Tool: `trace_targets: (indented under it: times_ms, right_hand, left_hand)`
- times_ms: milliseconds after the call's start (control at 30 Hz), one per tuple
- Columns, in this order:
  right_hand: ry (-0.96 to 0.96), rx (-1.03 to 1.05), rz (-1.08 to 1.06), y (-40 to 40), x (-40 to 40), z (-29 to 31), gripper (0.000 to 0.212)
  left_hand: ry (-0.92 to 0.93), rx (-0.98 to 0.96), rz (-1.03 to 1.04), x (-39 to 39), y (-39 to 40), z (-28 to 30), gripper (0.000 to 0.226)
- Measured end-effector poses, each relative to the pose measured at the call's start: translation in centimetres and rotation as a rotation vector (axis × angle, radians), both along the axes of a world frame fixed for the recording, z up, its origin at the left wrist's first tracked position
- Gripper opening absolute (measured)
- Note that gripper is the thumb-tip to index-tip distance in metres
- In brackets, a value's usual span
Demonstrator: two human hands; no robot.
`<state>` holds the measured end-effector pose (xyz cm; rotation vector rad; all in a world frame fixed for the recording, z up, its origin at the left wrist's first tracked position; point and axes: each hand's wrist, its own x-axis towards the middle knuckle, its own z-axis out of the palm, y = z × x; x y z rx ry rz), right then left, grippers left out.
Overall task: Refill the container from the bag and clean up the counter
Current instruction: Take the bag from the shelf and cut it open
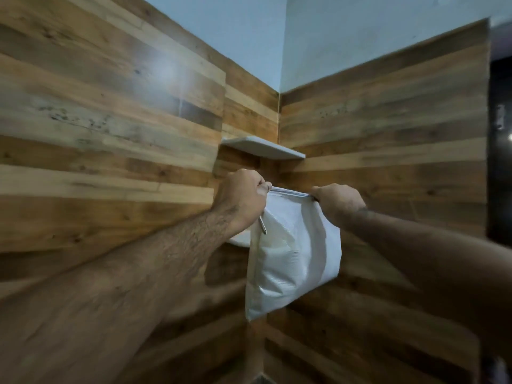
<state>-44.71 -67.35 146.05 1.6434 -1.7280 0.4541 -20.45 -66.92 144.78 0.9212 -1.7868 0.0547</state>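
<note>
Bag (293, 253) held up in the wall corner, top edge pinched shut between left hand (241, 198) and right hand (339, 202). Container out of view; refill progress and desk cleanup impossible to judge.

Bag (293, 250): white, semi-translucent, faint fine ribbed texture; paler glossy patches near centre, greyer along its 3 o'clock edge.

Wall panelling (110, 128): horizontal wood-grain planks in mixed tan, honey and dark brown stripes; dark speckled knots toward 9 o'clock; a soft white glare spot toward 10 o'clock.

Upper wall (360, 29): plain pale blue-grey, 12 to 1 o'clock.

Corner shelf (266, 148): plain white, just above centre.

Metal handle (262, 227) below the left hand (241, 198): silver-grey.

Panel (500, 134) at 3 o'clock: black, with small white glints.
</note>
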Motion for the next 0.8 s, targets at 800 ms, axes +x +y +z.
trace_targets:
  times_ms: [800]
  right_hand:
    - [0.417, 0.773, 0.113, 33.1, -7.0, -42.2, 0.032]
  left_hand:
    - [-0.145, 0.71, 0.008, -7.2, 37.4, -48.1, 0.023]
